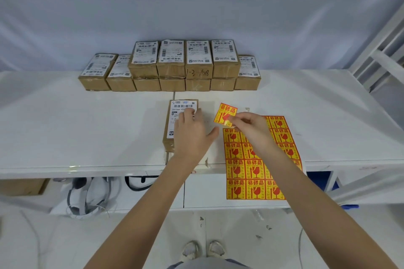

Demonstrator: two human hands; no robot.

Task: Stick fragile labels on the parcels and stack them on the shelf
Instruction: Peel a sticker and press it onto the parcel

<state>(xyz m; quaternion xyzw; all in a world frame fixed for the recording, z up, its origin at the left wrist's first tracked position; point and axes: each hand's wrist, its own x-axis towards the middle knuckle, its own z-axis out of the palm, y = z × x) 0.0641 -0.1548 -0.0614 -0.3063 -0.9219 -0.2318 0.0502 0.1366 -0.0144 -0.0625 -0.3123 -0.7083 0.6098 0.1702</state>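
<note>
Pinching a peeled label point(225, 114) in our right hand point(251, 125), clear of the sheet point(244, 172) under those fingers; left hand point(192, 133), fingers straight, presses the parcel point(175, 124) to steady it, just left of the label.

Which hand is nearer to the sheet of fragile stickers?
Right. The right hand hovers over the sticker sheet's top edge, pinching a peeled label; the left hand rests on the parcel beside it.

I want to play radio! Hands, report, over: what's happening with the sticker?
Left hand pressing flat on parcel. Right hand pinching peeled fragile label, held above table, not yet stuck. Nothing in the way.
</note>
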